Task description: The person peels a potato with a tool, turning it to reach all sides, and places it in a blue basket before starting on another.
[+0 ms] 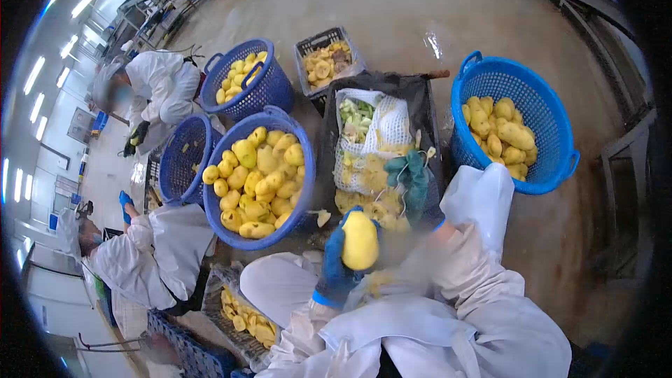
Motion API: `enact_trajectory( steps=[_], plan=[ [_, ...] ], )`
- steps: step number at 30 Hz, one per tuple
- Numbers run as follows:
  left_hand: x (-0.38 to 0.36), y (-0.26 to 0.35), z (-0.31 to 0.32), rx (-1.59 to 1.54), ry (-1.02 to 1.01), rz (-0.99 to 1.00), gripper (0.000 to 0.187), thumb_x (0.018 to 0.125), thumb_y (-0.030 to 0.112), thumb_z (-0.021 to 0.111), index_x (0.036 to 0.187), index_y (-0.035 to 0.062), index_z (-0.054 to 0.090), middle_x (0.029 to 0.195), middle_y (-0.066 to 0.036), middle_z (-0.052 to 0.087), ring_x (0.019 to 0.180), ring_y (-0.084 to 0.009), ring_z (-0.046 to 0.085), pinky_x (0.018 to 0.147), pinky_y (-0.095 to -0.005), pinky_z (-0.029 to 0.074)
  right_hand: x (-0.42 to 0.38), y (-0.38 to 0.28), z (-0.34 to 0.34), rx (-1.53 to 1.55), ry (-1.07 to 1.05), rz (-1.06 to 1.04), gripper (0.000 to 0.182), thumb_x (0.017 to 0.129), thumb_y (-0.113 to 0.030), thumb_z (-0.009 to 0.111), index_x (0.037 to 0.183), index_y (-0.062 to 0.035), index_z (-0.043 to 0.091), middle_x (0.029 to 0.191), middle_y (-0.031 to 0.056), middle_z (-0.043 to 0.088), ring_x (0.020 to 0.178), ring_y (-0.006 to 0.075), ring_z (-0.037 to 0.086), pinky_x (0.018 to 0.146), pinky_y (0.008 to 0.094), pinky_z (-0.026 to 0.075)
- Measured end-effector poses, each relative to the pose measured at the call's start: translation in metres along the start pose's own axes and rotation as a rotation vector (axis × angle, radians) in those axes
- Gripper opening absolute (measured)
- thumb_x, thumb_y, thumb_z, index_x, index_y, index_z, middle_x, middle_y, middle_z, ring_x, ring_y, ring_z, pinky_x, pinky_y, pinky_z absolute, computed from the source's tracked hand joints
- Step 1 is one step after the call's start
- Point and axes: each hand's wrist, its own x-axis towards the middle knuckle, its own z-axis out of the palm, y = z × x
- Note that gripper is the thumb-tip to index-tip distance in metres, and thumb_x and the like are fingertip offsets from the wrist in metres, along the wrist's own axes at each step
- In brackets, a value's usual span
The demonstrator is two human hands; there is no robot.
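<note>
My left hand (336, 257), in a blue glove, is wrapped round a smooth yellow peeled potato (360, 241) above my lap. Ahead of it, my right hand (411, 183), in a dark green glove, is over a black-lined crate (439, 129). Its fingers look curled, with small pale scraps beside them; whatever they hold is too small to make out. In the crate lies a white mesh sack (393, 124) with green and pale trimmings (355, 119) at its opening. Wet yellow peelings (371, 203) are spread over its near end.
Left stands a blue-purple basket (306, 147) of yellow potatoes, with two more baskets behind it. Another blue basket (553, 105) holds potatoes on the right. A crate (358, 63) of cut pieces sits ahead, and one of slices (248, 322) by my left leg. Two people sit at left.
</note>
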Motion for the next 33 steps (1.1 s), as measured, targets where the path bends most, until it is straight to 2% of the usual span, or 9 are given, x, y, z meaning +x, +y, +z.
enact_trajectory(
  steps=[4,9,12,17,21,23,27,28,33],
  plan=[
    [0.004,-0.003,0.008,0.001,0.037,-0.100,0.051,0.091,0.043,0.055,0.131,0.0116,0.047,0.121,-0.012,0.055,0.112,-0.0256,0.055,0.097,-0.0434,0.046,-0.014,0.006,0.016,-0.273,-0.215,-0.430,0.053,0.100,-0.046,0.033,0.094,-0.0037,0.063,0.081,0.0052,0.064,0.072,0.0146,0.061,0.065,0.0295,0.049],
    [0.001,0.002,0.016,-0.179,0.007,-0.043,0.046,0.093,0.039,0.054,0.131,0.0134,0.047,0.120,-0.010,0.057,0.109,-0.0243,0.057,0.093,-0.0426,0.048,0.016,0.037,-0.019,0.255,-0.087,-0.032,0.042,0.101,-0.035,0.036,0.096,-0.0021,0.063,0.086,0.0064,0.065,0.073,0.0167,0.060,0.071,0.0324,0.050],
    [0.011,-0.008,-0.014,-0.235,-0.025,-0.129,0.046,0.093,0.041,0.054,0.131,0.0165,0.048,0.117,-0.006,0.059,0.105,-0.0230,0.058,0.089,-0.0411,0.050,-0.022,0.017,0.026,-0.294,-0.240,-0.464,0.033,0.100,-0.027,0.042,0.094,-0.0013,0.062,0.086,0.0073,0.065,0.075,0.0145,0.061,0.071,0.0317,0.051],
    [0.002,0.006,0.013,-0.118,-0.006,-0.107,0.045,0.091,0.046,0.055,0.125,0.0174,0.053,0.113,-0.005,0.060,0.102,-0.0224,0.059,0.083,-0.0398,0.052,0.024,0.028,-0.013,0.009,0.037,-0.161,0.026,0.098,-0.020,0.044,0.095,-0.0022,0.062,0.082,0.0053,0.064,0.074,0.0165,0.062,0.069,0.0314,0.051],
    [0.015,-0.003,-0.022,-0.325,-0.070,-0.295,0.043,0.091,0.044,0.055,0.123,0.0155,0.054,0.113,-0.005,0.061,0.104,-0.0230,0.058,0.083,-0.0392,0.052,-0.011,0.030,0.008,0.137,-0.268,-0.110,0.025,0.098,-0.017,0.042,0.097,-0.0025,0.062,0.085,0.0077,0.064,0.074,0.0165,0.062,0.069,0.0313,0.051],
    [0.006,-0.005,-0.003,-0.326,0.040,-0.200,0.042,0.092,0.038,0.055,0.124,0.0117,0.052,0.115,-0.009,0.060,0.105,-0.0228,0.058,0.085,-0.0366,0.052,0.003,0.045,0.004,-0.192,-0.242,-0.278,0.025,0.098,-0.018,0.042,0.099,-0.0017,0.061,0.088,0.0087,0.064,0.074,0.0166,0.061,0.069,0.0310,0.051],
    [0.004,-0.005,0.010,0.262,-0.063,0.087,0.050,0.086,0.003,0.062,0.131,0.0078,0.041,0.121,-0.011,0.054,0.106,-0.0205,0.057,0.087,-0.0334,0.051,0.004,0.022,-0.001,0.272,-0.195,-0.016,0.032,0.099,-0.026,0.041,0.102,-0.0002,0.060,0.091,0.0103,0.065,0.077,0.0176,0.063,0.070,0.0312,0.051],
    [0.004,-0.004,0.005,-0.078,-0.170,0.008,0.054,0.084,-0.001,0.063,0.131,0.0070,0.040,0.121,-0.011,0.053,0.106,-0.0200,0.056,0.087,-0.0334,0.051,-0.007,0.031,0.009,0.109,-0.232,-0.016,0.038,0.100,-0.031,0.039,0.102,0.0003,0.060,0.091,0.0108,0.065,0.076,0.0175,0.063,0.071,0.0316,0.051],
    [0.008,0.004,0.009,-0.352,-0.078,-0.201,0.050,0.089,0.034,0.058,0.127,0.0051,0.047,0.112,-0.010,0.057,0.101,-0.0212,0.058,0.081,-0.0342,0.052,0.022,0.040,-0.011,0.213,-0.111,-0.098,0.034,0.097,-0.032,0.047,0.096,-0.0022,0.064,0.090,0.0095,0.067,0.077,0.0172,0.064,0.074,0.0311,0.052]
  ],
)
